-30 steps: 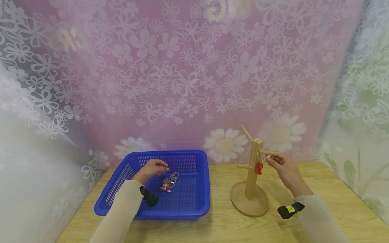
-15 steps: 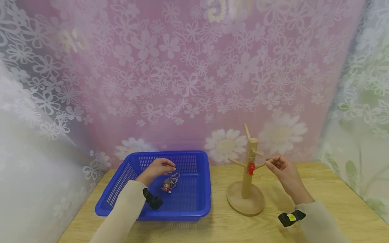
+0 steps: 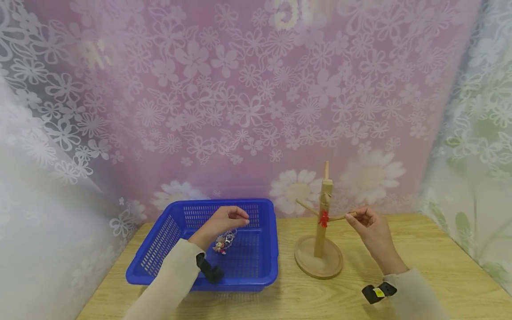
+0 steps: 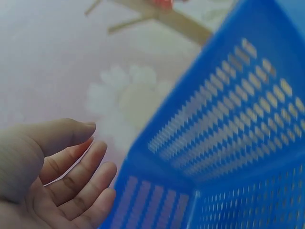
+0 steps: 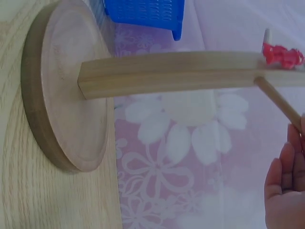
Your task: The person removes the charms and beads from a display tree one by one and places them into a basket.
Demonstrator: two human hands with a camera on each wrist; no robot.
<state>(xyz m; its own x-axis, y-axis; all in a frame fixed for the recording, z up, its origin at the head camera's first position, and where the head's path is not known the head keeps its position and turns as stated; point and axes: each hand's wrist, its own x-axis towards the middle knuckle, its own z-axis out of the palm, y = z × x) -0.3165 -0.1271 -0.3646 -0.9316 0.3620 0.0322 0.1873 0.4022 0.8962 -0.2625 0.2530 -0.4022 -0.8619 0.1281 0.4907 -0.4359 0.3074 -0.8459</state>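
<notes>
My right hand [image 3: 373, 235] pinches the tip of a peg [image 3: 337, 218] on a wooden stand [image 3: 320, 240] in the head view. A red figure keychain [image 3: 324, 219] hangs by its ring at the front of the post, seen too as a red charm [image 5: 284, 55] in the right wrist view. Over the blue basket [image 3: 240, 281] hovers my left hand [image 3: 220, 224], fingers loosely bent and holding nothing; the left wrist view shows its fingers [image 4: 86, 171] apart from the basket wall. Inside the basket, below that hand, lies a keychain with a small brown-haired figure [image 3: 219, 246].
The stand has a round base [image 3: 318, 269] and several pegs, one pointing up and back. Basket and stand share a wooden table [image 3: 288, 302], the basket on the left. A pink flowered curtain [image 3: 256, 111] hangs behind them.
The stand has rotated and shifted slightly left, and its red keychain now faces the front. My right hand has moved onto another peg's tip. The left hand has drifted right over the basket.
</notes>
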